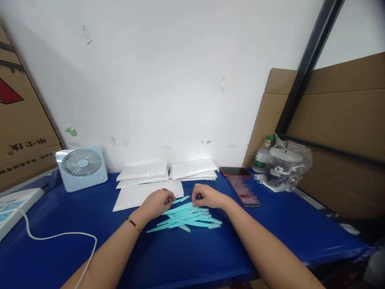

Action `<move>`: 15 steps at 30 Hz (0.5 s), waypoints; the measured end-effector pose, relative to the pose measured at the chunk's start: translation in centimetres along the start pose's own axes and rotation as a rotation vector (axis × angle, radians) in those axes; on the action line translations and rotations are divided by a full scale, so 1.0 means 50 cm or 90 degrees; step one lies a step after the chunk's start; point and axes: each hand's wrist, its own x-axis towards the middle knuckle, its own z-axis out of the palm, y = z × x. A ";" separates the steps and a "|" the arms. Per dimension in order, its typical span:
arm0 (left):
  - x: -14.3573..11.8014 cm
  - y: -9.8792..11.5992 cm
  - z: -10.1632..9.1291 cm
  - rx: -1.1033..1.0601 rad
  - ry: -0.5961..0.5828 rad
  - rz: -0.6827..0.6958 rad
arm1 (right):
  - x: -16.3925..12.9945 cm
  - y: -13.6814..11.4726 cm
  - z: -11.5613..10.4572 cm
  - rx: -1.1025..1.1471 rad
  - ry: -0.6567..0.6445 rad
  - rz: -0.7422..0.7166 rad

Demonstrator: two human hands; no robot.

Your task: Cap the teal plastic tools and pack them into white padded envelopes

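Both hands rest low over a loose pile of thin, light-blue plastic strips (188, 218) lying near the middle of the deep-blue worktop (180, 261). The left hand (157, 202), with a ring on one finger and a slim bracelet at the wrist, is curled with its fingertips pinched on the end of one strip at the pile's upper left edge. The right hand (207, 196) is likewise curled narrow, its fingertips closed on the strips at the pile's upper right edge. Just beyond the left hand lies a flat white padded envelope (132, 196), and behind it, against the white wall (168, 80), sit two low stacks of the same white envelopes (168, 170). At the left stands a small pale-blue square desk fan (82, 166), and beside it a white device (15, 204) from which a white cable (60, 237) loops across the worktop. On the far left a brown cardboard carton (21, 120) carries dark printed characters, too skewed to read with certainty. Right of the hands lies a dark smartphone (243, 192) with a blurred screen, then a clear plastic bottle with a green cap (264, 153) whose label is too small to read, and a lidded cup in a crumpled clear plastic bag (285, 164) with unreadable markings.
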 end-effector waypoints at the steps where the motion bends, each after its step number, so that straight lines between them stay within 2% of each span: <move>1: 0.000 -0.001 0.000 0.000 0.001 0.001 | 0.000 -0.002 -0.001 0.006 -0.003 0.001; 5: -0.001 -0.007 -0.001 -0.042 -0.026 -0.011 | -0.004 -0.004 -0.013 0.052 -0.016 -0.008; 8: -0.003 -0.013 -0.001 -0.054 -0.031 -0.012 | -0.012 0.015 -0.039 0.105 0.038 0.005; 12: -0.004 -0.014 -0.002 -0.036 -0.027 -0.018 | -0.030 0.074 -0.070 0.112 0.159 0.113; 15: -0.006 -0.012 -0.004 -0.042 -0.031 -0.020 | -0.040 0.116 -0.073 0.110 0.113 0.196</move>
